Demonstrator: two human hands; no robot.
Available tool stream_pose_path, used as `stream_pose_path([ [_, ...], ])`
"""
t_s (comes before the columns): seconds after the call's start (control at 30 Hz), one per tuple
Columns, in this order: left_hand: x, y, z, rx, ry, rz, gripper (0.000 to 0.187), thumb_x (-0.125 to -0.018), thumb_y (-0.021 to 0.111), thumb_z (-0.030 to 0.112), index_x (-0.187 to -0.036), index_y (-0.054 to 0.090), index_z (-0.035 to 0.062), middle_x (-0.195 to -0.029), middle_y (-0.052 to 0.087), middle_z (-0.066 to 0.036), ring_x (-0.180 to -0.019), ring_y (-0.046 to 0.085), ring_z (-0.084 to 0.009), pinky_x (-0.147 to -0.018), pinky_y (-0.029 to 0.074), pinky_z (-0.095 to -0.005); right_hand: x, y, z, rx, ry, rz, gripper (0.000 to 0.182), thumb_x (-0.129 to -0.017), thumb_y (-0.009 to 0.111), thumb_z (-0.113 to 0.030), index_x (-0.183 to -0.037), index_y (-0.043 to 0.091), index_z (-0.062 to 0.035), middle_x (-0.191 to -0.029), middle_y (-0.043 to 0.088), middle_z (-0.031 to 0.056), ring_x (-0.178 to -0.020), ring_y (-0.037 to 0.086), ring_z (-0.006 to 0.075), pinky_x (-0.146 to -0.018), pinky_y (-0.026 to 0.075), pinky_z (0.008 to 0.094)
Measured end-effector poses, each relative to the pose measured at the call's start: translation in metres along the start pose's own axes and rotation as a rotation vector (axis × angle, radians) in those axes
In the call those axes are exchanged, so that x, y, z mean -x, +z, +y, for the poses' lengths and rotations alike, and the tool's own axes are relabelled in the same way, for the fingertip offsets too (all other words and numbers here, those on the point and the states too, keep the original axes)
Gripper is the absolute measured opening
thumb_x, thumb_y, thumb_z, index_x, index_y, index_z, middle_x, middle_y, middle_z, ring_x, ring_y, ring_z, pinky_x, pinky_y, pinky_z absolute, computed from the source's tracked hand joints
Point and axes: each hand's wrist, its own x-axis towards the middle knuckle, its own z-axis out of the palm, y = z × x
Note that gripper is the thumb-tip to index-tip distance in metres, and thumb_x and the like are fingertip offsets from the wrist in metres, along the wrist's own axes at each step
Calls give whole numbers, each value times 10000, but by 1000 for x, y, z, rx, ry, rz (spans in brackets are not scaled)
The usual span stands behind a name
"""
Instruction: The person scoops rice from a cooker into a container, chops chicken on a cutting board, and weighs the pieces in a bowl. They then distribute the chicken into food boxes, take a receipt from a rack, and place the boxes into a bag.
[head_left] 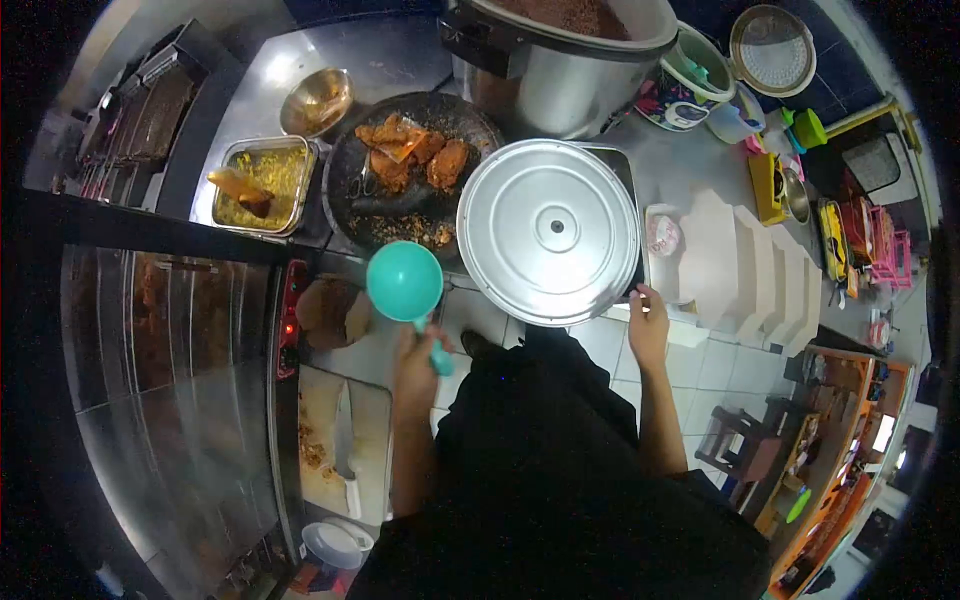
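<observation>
My left hand is closed around the handle of a teal plastic dipper, whose bowl is at the front of the counter. Beside it, a dark stone mortar holds pieces of fried chicken, a clear plastic piece and brown crumbs. A large round metal lid covers most of a rectangular metal tray. At the lid's lower right edge, my right hand has its fingers bent on the rim; the tray corner is right there too.
Left of the mortar stand a metal container of yellow food with a wooden-handled tool and a metal bowl. A big steel pot stands behind. White boxes line the right. A knife rests on a cutting board.
</observation>
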Motion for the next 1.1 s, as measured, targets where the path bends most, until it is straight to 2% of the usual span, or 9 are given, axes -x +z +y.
stream_pose_path([
  [0.03,-7,16,-7,83,-3,22,228,-918,537,153,-1105,504,26,-804,497,-33,-724,494,-127,-644,411,-257,-17,4,22,113,-275,41,308,-903,539,-262,-1021,601,16,-839,629,158,-705,614,263,-626,483,373],
  [0.2,-45,35,-45,-289,-3,354,225,-843,640,143,-1017,563,23,-785,552,-19,-711,531,-152,-667,431,-304,-62,0,-3,463,-274,5,302,-904,497,-270,-955,634,-6,-850,647,206,-770,626,387,-707,485,481],
  [0.27,-74,35,-61,-683,564,279,215,-838,636,108,-1003,575,-16,-869,607,-59,-784,566,-168,-728,444,-306,-75,3,-18,746,-89,-137,342,-908,469,-307,-913,637,-9,-840,650,213,-800,630,397,-732,488,493],
  [0.47,-101,64,-44,-650,612,427,237,-830,595,36,-1039,559,-70,-932,642,-151,-875,598,-230,-785,452,-350,-90,6,10,668,-138,-107,366,-885,490,-336,-891,647,-5,-855,647,224,-796,633,391,-717,488,482],
  [0.57,-108,62,-36,-846,657,509,281,-769,644,90,-1017,563,-15,-875,638,-232,-843,627,-389,-721,469,-416,-110,17,54,441,-72,-251,319,-867,523,-305,-940,658,-25,-898,654,195,-805,621,409,-737,485,482],
  [0.7,-116,55,-36,-946,532,575,204,-774,633,106,-940,559,15,-844,633,-221,-833,625,-383,-722,469,-420,-100,9,38,223,19,-306,206,-845,586,-199,-903,641,-9,-744,637,145,-672,635,270,-583,490,372],
  [0.83,-123,46,-43,-726,483,499,187,-772,651,38,-944,608,-20,-840,664,-118,-770,625,-202,-718,485,-325,-103,1,52,-182,152,-380,116,-843,615,-122,-896,614,-18,-669,577,41,-563,542,88,-454,409,246],
  [0.97,-97,34,-29,-828,600,494,115,-797,613,61,-896,626,3,-835,642,-82,-770,608,-206,-686,476,-321,-99,-19,15,-431,218,-484,107,-855,607,-110,-913,601,-20,-701,570,12,-531,490,85,-441,380,242],
  [1.1,-69,29,32,-365,489,640,137,-813,583,29,-937,632,1,-818,606,-39,-747,555,-133,-651,463,-287,-99,-1,-59,-383,63,-658,121,-853,604,-103,-912,592,2,-748,576,20,-648,494,83,-579,397,238],
])
